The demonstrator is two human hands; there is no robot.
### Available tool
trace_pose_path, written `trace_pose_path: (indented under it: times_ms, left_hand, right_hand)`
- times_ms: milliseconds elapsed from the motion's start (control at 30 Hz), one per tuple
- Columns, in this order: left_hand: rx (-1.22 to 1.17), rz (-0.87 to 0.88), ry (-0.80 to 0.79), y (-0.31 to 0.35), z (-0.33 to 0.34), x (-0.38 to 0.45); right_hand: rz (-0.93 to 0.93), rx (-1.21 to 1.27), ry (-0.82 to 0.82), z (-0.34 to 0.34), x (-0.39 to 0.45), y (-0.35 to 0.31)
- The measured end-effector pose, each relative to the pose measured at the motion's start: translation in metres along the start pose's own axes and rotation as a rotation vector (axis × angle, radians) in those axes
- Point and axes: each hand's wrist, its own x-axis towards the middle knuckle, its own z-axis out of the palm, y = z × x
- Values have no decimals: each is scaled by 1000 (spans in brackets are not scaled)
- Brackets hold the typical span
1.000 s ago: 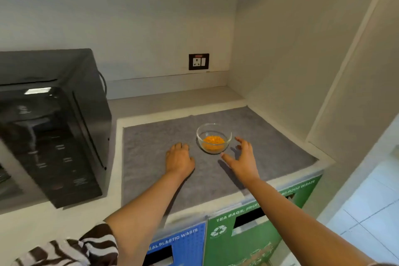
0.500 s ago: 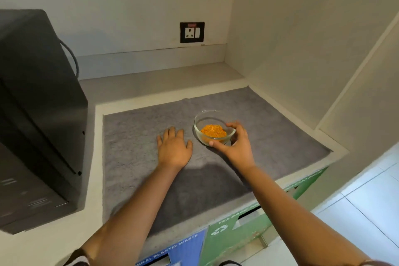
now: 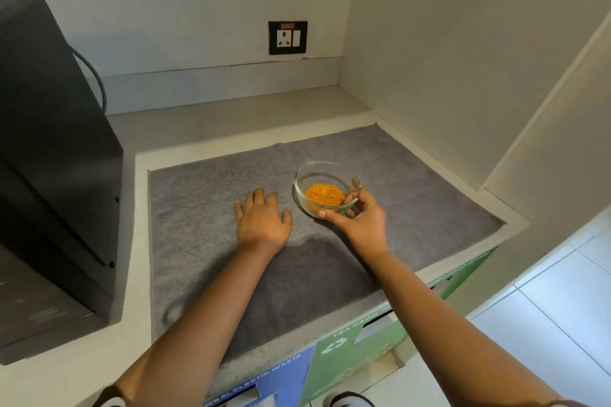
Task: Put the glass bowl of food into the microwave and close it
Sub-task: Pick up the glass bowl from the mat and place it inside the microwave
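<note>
A small clear glass bowl (image 3: 322, 186) holding orange food sits on a grey mat (image 3: 205, 261) in the middle of the counter. My right hand (image 3: 358, 219) grips the bowl's near right rim, thumb along the front wall and fingers at the right side. My left hand (image 3: 263, 219) lies flat on the mat just left of the bowl, fingers spread, holding nothing. The black microwave (image 3: 49, 175) stands at the left edge of the view; only its right side and part of its front show, so its door state is unclear.
A wall socket (image 3: 287, 38) sits on the back wall behind the bowl. A side wall closes the counter on the right. Blue and green recycling bin fronts (image 3: 347, 350) sit below the counter edge. Tiled floor lies at the lower right.
My right hand moved from beside the bowl and took hold of its near rim. My view swung right, pushing the microwave toward the left edge. My left hand stayed flat on the mat.
</note>
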Motion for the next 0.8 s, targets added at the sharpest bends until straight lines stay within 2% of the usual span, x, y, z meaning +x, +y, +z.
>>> trace_pose_path:
  times_ms: [267,467,800]
  left_hand:
    - [-4,10,18,-1,1,-2]
    - [-49,-17,13,2,-5,-6]
    - [-327,-82,192,19,-25,-67]
  right_hand:
    - [-56,120,27,1,-14,-17]
    - [-118,92,45,-3,-25,-44]
    - [-166,41,64,-25,-75,-82]
